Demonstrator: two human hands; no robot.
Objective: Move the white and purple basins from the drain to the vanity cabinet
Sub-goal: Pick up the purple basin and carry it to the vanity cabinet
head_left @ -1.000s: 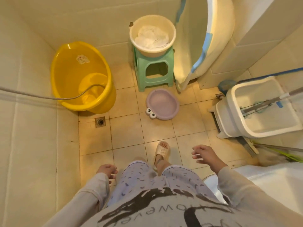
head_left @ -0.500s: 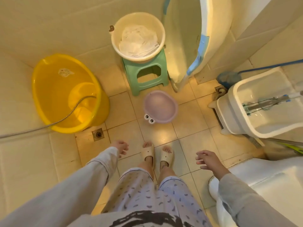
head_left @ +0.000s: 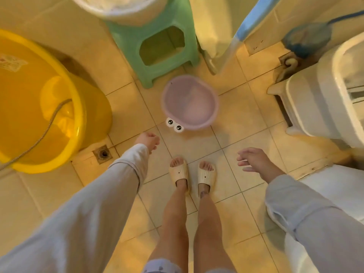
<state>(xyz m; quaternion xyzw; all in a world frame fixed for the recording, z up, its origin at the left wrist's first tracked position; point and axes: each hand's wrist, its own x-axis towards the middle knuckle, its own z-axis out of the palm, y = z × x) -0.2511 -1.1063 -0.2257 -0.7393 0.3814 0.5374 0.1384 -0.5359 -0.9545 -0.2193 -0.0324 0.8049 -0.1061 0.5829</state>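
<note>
A purple basin (head_left: 190,102) with two cartoon eyes on its near rim sits on the tiled floor just ahead of my feet. A white basin (head_left: 126,10) holding white cloth rests on a green stool (head_left: 155,42) behind it, cut off by the top edge. My left hand (head_left: 149,140) hangs to the left of the purple basin's eyes, fingers loosely curled, holding nothing. My right hand (head_left: 254,159) is lower right of the basin, fingers spread and empty. The floor drain (head_left: 103,153) lies under my left forearm.
A large yellow tub (head_left: 39,107) with a metal hose in it fills the left side. A white mop bucket (head_left: 325,99) stands at the right. A pale upright tub with blue trim (head_left: 222,28) leans behind the purple basin. A white fixture (head_left: 334,190) is at lower right.
The view has dropped closer to the floor and the basins. Both hands have stretched forward toward the purple basin, the left one nearly level with its eyes.
</note>
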